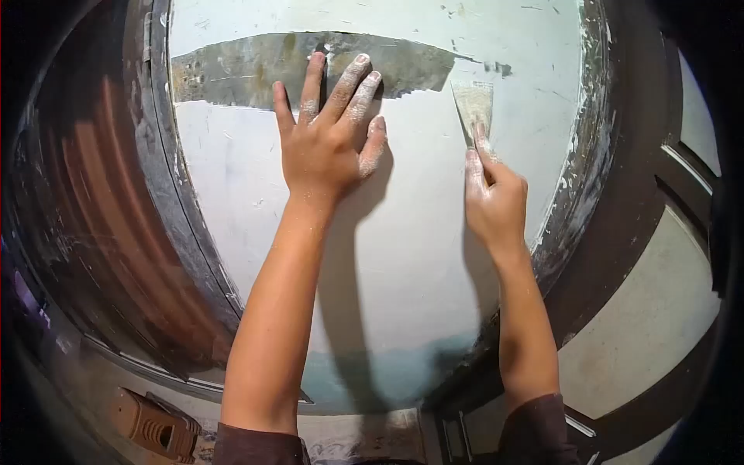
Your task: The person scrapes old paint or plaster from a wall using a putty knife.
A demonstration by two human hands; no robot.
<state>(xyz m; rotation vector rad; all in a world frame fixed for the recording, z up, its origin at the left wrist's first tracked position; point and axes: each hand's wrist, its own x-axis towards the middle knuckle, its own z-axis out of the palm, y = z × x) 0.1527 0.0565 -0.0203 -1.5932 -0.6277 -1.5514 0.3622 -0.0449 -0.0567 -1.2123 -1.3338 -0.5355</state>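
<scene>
In the head view a pale wall (403,256) fills the middle, with a band of bare grey surface (240,74) across its upper part. My left hand (329,139) lies against the wall, fingers spread, their tips over the grey band. White powder coats several of its fingers. My right hand (496,190) grips a putty knife (474,101), its wide, white-smeared blade pointing up. The blade sits on the pale coating at the right end of the grey band. Its handle is mostly hidden in my fingers.
Dark, paint-flecked frames edge the wall at left (190,186) and right (577,186). Brownish curtain-like folds (139,201) show at far left. A dark panelled door (643,310) stands to the right. A brown plastic stool (155,426) is at lower left.
</scene>
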